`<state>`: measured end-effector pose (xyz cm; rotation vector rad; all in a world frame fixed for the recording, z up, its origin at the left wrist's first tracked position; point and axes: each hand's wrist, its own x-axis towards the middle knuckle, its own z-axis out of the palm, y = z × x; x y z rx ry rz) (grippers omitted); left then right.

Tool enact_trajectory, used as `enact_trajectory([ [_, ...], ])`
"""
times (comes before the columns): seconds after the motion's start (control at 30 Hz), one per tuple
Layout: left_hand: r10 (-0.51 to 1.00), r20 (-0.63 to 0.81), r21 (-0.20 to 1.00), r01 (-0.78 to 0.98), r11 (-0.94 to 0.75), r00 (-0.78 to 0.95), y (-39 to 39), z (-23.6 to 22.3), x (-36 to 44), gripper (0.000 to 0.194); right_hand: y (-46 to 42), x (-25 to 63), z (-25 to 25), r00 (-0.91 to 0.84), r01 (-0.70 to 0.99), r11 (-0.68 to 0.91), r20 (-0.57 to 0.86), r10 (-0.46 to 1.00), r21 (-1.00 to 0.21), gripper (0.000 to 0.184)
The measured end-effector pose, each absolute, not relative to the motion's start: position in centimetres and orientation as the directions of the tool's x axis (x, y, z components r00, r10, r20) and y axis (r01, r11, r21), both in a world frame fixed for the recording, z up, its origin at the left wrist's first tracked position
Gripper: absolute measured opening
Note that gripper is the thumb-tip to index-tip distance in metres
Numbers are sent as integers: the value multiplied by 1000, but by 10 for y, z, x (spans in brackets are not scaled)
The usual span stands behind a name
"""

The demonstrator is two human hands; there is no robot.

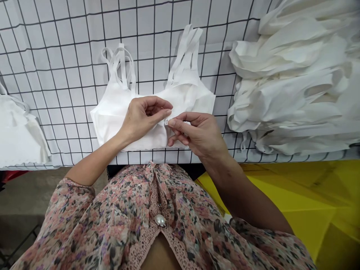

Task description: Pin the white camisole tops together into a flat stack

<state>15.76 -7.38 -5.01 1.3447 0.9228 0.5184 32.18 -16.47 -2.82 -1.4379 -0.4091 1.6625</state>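
The right grip pinches a small white piece between thumb and finger, its other fingers curled against the cloth beneath. Just beside it, the left grip has thumb and forefinger almost meeting; whether anything is caught between them I cannot tell. The white bra lies spread on the counter directly under both, the pinched piece at its middle.

The likeliest trouble is the piece slipping: it is tiny, only the fingertips hold it, and the cloth around it looks smooth. A hard pull could probably also pucker or stretch the thin fabric at the middle, and a loose strap could catch on a finger if the bra were dragged.

The bra is matte and soft, with rounded, shaped cups and a slightly wavy lower edge. Beyond the fingers, thin flat straps loop up from one cup, and more bunch above the other. The counter's white surface carries a black grid.

Well to the right of the grip, a pile of limp white garments lies in overlapping folds; well to the left, another white garment shows a similar wavy edge. Nearer the body are a gauzy floral blouse with lace trim and, off to the right, something smooth and yellow.
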Motion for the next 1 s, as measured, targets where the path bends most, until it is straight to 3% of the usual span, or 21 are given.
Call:
enact_trajectory([
  [1.0,754,-301,954,187,236,584,-75,-49,160,10,-164,326,-25,32,-345,-586,-633,773,-733,47],
])
